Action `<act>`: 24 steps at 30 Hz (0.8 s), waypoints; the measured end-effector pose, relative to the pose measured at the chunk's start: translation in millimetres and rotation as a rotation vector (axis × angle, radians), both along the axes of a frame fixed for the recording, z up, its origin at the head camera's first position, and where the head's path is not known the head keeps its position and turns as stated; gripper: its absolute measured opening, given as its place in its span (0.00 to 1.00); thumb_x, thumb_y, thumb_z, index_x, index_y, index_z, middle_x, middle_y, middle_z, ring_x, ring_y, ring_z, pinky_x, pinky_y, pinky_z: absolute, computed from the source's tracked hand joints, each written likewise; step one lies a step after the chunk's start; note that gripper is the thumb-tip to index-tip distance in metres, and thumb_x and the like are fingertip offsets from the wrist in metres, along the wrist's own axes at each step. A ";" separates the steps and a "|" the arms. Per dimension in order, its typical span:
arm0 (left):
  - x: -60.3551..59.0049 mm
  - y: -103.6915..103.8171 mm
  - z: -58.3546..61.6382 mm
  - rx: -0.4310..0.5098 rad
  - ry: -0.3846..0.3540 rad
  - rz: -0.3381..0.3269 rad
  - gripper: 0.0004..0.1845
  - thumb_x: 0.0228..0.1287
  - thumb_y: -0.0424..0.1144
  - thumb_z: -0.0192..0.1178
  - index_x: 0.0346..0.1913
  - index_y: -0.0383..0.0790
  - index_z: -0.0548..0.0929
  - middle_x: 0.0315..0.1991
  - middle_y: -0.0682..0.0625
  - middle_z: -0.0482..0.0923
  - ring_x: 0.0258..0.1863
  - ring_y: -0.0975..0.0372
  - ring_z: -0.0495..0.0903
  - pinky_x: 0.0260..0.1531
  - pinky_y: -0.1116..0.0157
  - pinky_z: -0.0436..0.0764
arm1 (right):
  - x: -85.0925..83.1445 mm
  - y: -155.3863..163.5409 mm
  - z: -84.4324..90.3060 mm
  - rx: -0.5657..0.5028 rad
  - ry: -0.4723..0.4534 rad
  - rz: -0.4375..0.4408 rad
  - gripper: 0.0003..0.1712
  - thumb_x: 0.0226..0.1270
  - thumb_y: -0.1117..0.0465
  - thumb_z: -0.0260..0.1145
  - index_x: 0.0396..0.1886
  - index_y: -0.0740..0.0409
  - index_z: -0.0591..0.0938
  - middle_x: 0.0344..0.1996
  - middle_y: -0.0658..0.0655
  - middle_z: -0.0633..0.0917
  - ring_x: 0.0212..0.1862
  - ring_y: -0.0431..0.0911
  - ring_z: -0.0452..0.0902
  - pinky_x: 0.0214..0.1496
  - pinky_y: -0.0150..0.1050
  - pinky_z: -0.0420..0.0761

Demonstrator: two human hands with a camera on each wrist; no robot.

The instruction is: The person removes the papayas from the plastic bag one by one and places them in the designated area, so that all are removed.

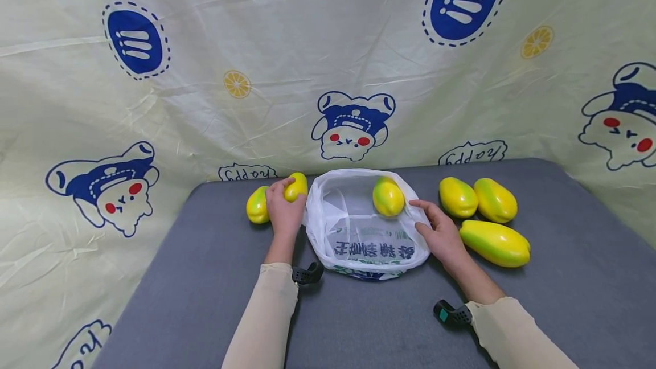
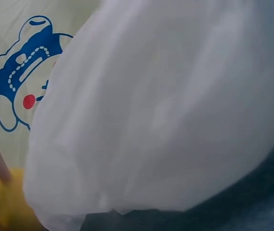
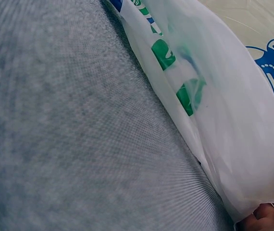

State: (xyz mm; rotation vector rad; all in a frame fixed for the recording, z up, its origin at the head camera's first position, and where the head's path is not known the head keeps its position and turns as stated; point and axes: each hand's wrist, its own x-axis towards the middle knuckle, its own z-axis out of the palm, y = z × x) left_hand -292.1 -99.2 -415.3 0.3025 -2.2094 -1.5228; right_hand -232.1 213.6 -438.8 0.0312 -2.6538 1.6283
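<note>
White plastic bag between both hands, left hand on mango.

Bag: thin white plastic film, semi-translucent, slightly glossy, crinkled, with printed green and blue lettering. In the left wrist view the film looked milky and smooth. Mangoes: glossy, smooth yellow-green skin with highlights, plastic-looking finish, same on the one in the left hand, the one in the bag and the three at right. Counter: grey cloth cover, matt, fine woven texture clear in the right wrist view. Backdrop: thin printed sheet, creased, faint sheen. Sleeves: beige matt fabric. Wrist mounts: black matt plastic.
</note>
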 end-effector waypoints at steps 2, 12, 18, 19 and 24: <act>-1.0 0.6 -2.3 -0.035 -0.015 0.005 0.23 0.57 0.33 0.64 0.58 0.44 0.82 0.65 0.42 0.68 0.64 0.47 0.68 0.66 0.48 0.70 | 0.1 0.2 -0.3 0.000 0.002 0.003 0.30 0.74 0.65 0.53 0.74 0.52 0.66 0.78 0.63 0.61 0.78 0.63 0.53 0.76 0.66 0.55; 1.1 4.3 -4.6 -0.168 -0.104 0.001 0.24 0.60 0.33 0.62 0.61 0.45 0.82 0.73 0.42 0.64 0.71 0.45 0.64 0.70 0.47 0.68 | -0.4 0.1 -0.7 0.012 0.005 -0.001 0.30 0.73 0.65 0.53 0.74 0.53 0.66 0.77 0.64 0.61 0.78 0.64 0.53 0.76 0.66 0.56; 4.1 5.3 -3.4 -0.217 -0.131 -0.003 0.24 0.61 0.33 0.62 0.62 0.44 0.81 0.72 0.42 0.65 0.71 0.46 0.65 0.70 0.46 0.68 | -0.5 0.2 -1.8 0.010 0.014 0.002 0.30 0.73 0.65 0.53 0.73 0.54 0.66 0.77 0.64 0.62 0.78 0.63 0.54 0.76 0.66 0.56; 4.3 5.3 -3.0 -0.223 -0.133 -0.002 0.24 0.61 0.34 0.62 0.62 0.44 0.81 0.72 0.42 0.65 0.71 0.46 0.66 0.70 0.46 0.68 | -0.5 0.3 -1.8 0.010 0.015 0.003 0.30 0.73 0.65 0.53 0.73 0.54 0.66 0.77 0.64 0.62 0.77 0.63 0.54 0.76 0.66 0.56; 5.2 5.4 0.3 -0.236 -0.147 0.005 0.25 0.63 0.35 0.62 0.64 0.43 0.79 0.71 0.41 0.66 0.68 0.46 0.68 0.69 0.47 0.70 | -0.8 0.4 -1.6 0.010 0.017 0.007 0.30 0.73 0.65 0.52 0.73 0.54 0.66 0.77 0.64 0.62 0.77 0.63 0.55 0.75 0.66 0.57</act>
